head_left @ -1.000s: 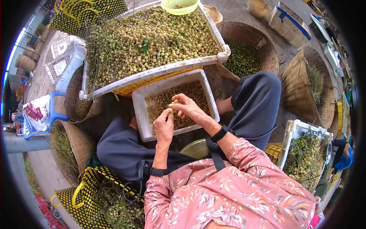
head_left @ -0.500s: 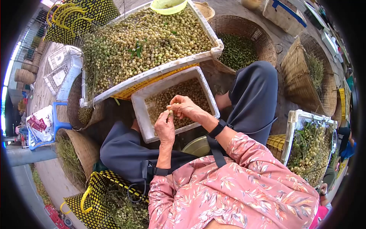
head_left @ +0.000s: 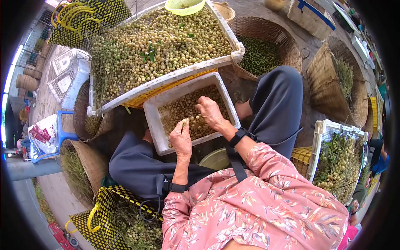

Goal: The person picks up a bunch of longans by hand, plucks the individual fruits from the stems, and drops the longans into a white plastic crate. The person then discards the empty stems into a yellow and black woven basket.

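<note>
Over a white foam box filled with small round tan fruits, my left hand pinches a pale fruit between thumb and fingertips. To its right, my right hand hangs above the same fruits with its fingers bent. A few pale fruits show just below its fingertips; whether it grips any of them is hidden. Beyond the box, a large white tray holds a heap of similar fruits with stems and some green leaves.
A wicker basket of green fruits stands behind my knee. Another wicker basket leans at the right, near a white crate of fruits on stems. A yellow-black woven bag is at the lower left, and a light green basin lies between my legs.
My right hand has moved away from my left hand, to the right and slightly up. My left hand stays in nearly the same place.
</note>
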{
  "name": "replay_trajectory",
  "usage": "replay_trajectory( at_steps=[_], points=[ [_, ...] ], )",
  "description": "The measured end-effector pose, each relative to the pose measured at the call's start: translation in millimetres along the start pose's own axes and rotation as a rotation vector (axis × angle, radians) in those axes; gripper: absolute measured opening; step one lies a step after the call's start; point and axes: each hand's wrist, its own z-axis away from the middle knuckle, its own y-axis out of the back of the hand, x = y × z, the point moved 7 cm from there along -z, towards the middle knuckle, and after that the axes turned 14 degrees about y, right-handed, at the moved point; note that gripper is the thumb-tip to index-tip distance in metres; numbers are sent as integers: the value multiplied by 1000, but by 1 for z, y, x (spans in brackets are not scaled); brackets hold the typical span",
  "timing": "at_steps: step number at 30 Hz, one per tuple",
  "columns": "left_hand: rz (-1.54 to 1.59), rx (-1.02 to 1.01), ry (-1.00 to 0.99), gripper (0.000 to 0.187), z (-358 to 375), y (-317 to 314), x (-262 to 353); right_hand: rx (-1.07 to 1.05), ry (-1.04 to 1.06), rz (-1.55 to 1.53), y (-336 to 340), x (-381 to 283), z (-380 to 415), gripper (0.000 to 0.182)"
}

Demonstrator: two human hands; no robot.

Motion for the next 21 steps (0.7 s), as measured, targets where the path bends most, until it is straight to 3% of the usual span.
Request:
replay_trajectory(
  at_steps=[1,2,5,6,7,10,13,16,19,21],
  points=[
    [-33,16,-17,22,0,1,0,-133,-85,79,-4,11,2,18],
    [-52,12,9,22,-1,1,-3,-203,-44,289,-5,11,9,22],
    [-111,-2,67,22,-4,3,-2,-94,78,384,20,-36,2,22],
    [-140,-14,76,22,-4,2,-1,-52,126,167,19,-39,-5,20],
    [-171,-30,83,22,-3,1,-1,-65,309,-19,10,-47,-13,16],
    [-306,-33,79,22,-1,0,4,-182,330,-132,5,-72,-6,15],
    [-343,9,-100,23,-4,1,-1,-382,366,-106,-1,-84,-3,15],
    [-403,-15,-109,23,-4,-1,-6,-336,324,-47,-14,-77,3,17],
    [-397,-67,23,22,-2,-1,-3,-312,-110,-582,-6,-45,5,19],
    [-58,-159,302,18,-6,2,-23,-139,-169,-539,14,-25,0,20]
  ],
)
